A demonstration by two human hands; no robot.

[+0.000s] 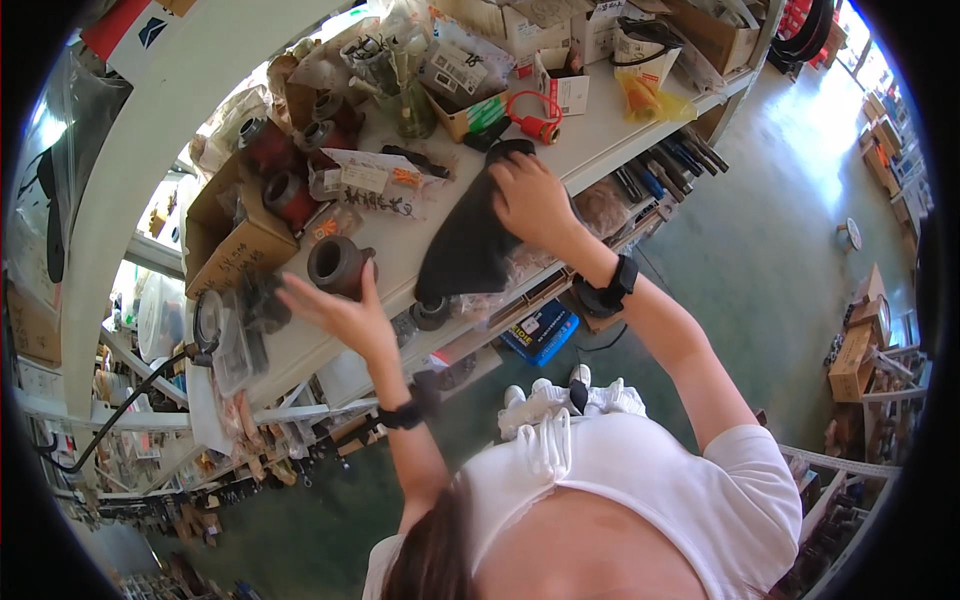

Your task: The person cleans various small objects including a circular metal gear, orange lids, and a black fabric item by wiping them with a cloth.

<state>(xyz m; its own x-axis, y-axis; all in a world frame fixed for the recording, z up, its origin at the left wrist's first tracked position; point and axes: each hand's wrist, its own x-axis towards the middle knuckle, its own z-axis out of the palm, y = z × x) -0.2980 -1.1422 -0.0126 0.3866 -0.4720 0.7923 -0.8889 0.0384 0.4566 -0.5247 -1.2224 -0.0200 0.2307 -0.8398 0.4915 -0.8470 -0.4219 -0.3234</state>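
My right hand (532,203) grips the upper end of a black cloth (465,245), fingers bent over it. The cloth drapes across the white shelf (395,245) toward its front edge. My left hand (345,318) is spread, slightly blurred, with its thumb beside a dark brown ring-shaped fitting (352,282). That fitting stands on the shelf, its round opening facing up; whether the thumb touches it I cannot tell. Left of it, a cardboard box (235,245) holds several similar reddish-brown fittings (290,197).
Behind the cloth lie a red cable loop with a brass end (540,128), a glass jar of tools (408,112) and a labelled plastic bag (370,180). Clear plastic containers (232,345) sit at the left end. A blue box (542,333) is below the shelf, above the green floor (720,260).
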